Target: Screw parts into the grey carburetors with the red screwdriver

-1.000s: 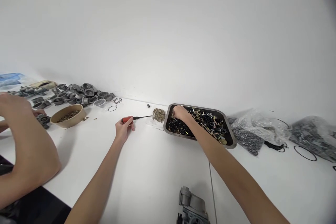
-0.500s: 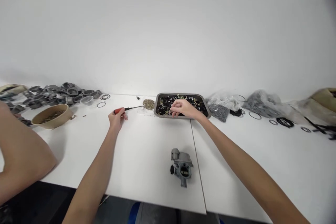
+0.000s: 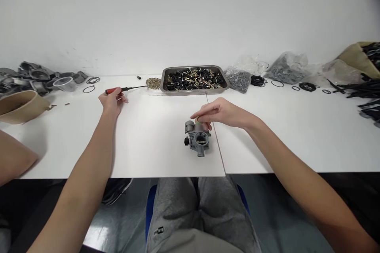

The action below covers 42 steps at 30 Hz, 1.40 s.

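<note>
My left hand [image 3: 113, 101] rests on the white table [image 3: 154, 142], fingers curled round the red handle of a screwdriver [image 3: 124, 89] whose black shaft points right. My right hand [image 3: 219, 112] hovers just above a grey metal carburetor [image 3: 197, 138] near the table's front edge. Its fingertips pinch a small part, too small to name, at the carburetor's top. A metal tray [image 3: 194, 79] full of small black and brass parts stands at the back, beyond both hands.
A pile of small brass pieces [image 3: 153, 83] lies left of the tray. Grey castings [image 3: 32, 77], a tan bowl [image 3: 20, 104] and black O-rings [image 3: 89, 89] sit at left, near another person's arm [image 3: 13, 158]. Plastic bags of parts [image 3: 285, 69] and black strips [image 3: 368, 91] lie at right.
My right hand left the tray and came back toward me, down to the carburetor, pinched on a small part. My view tipped down. The left hand stays on the screwdriver.
</note>
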Each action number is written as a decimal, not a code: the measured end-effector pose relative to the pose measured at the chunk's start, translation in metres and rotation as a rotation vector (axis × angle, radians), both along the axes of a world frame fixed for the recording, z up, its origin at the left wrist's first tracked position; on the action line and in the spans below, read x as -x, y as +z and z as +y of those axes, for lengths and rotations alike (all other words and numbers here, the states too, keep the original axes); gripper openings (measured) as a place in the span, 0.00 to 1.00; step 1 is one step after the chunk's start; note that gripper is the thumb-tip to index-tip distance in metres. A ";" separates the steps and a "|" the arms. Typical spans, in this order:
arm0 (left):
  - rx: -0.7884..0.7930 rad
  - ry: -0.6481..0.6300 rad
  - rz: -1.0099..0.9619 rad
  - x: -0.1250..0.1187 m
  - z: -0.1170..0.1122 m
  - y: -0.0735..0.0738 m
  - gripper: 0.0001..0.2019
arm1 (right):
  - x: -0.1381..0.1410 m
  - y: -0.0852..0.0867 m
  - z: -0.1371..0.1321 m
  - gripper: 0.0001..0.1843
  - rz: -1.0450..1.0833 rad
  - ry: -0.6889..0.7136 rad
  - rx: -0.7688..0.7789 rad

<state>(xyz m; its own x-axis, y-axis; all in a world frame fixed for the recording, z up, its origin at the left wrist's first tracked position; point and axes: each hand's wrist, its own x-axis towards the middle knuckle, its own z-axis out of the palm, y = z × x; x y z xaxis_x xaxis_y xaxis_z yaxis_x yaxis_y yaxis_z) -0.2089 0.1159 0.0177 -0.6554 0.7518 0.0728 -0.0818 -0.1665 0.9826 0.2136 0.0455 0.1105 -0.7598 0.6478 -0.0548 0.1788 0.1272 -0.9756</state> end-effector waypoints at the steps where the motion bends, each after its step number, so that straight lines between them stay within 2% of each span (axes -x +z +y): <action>1: -0.001 0.001 -0.001 0.000 0.000 0.000 0.11 | 0.001 0.002 0.001 0.14 -0.018 -0.003 -0.003; 5: -0.006 -0.003 -0.008 0.001 -0.001 -0.001 0.11 | 0.003 0.008 0.007 0.10 -0.028 0.002 0.000; 9: -0.010 0.000 0.003 0.000 -0.001 -0.001 0.10 | 0.003 0.012 0.012 0.11 -0.003 0.089 0.000; 12: -0.013 -0.004 0.011 -0.001 -0.001 0.000 0.10 | 0.005 0.011 0.013 0.11 -0.014 0.094 -0.007; 16: -0.005 0.006 -0.001 -0.002 -0.001 0.001 0.10 | 0.006 0.001 0.014 0.19 0.002 0.064 0.029; 21: 0.010 0.006 0.034 -0.001 0.000 0.000 0.08 | 0.003 -0.013 0.010 0.10 0.030 0.019 0.053; 27: 0.031 0.010 0.074 -0.001 0.002 0.000 0.08 | 0.001 -0.005 0.001 0.11 0.017 0.020 0.061; 33: 0.037 0.021 0.106 -0.003 0.001 0.003 0.07 | -0.001 -0.006 0.002 0.11 0.042 -0.052 0.052; 42: 0.037 0.017 0.107 -0.003 0.001 0.002 0.07 | 0.005 -0.003 -0.009 0.16 -0.015 0.060 0.078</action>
